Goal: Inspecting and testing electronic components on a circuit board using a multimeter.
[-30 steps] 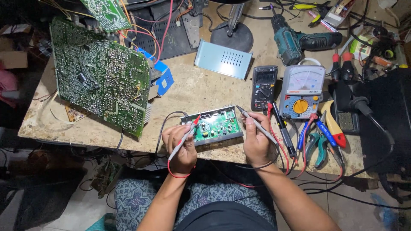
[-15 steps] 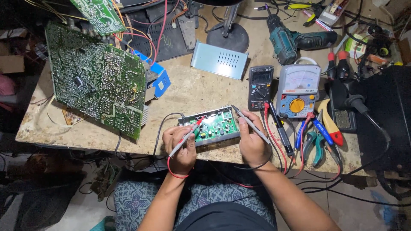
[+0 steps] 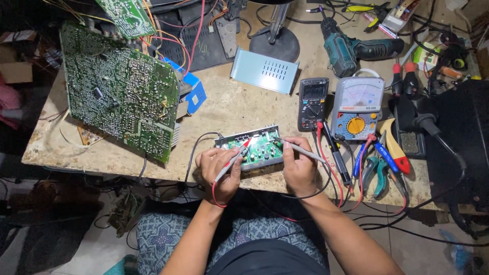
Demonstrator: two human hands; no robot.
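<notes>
A small green circuit board in a metal case (image 3: 257, 148) lies at the table's front edge. My left hand (image 3: 220, 173) holds a red-tipped test probe (image 3: 235, 158) whose tip touches the board's left part. My right hand (image 3: 300, 170) holds a grey test probe (image 3: 298, 148) that points at the board's right part. Red and black leads run from the probes to a dark digital multimeter (image 3: 313, 103) just right of the board.
A large green circuit board (image 3: 119, 94) leans at the left. An analog meter (image 3: 358, 107), pliers (image 3: 377, 170), a cordless drill (image 3: 351, 50), a vented metal cover (image 3: 265, 70) and a black box (image 3: 463, 137) crowd the back and right. My knees are below the table.
Both hands keep the probes on the small board; the probe tips shift only slightly. The view has drifted a little.
</notes>
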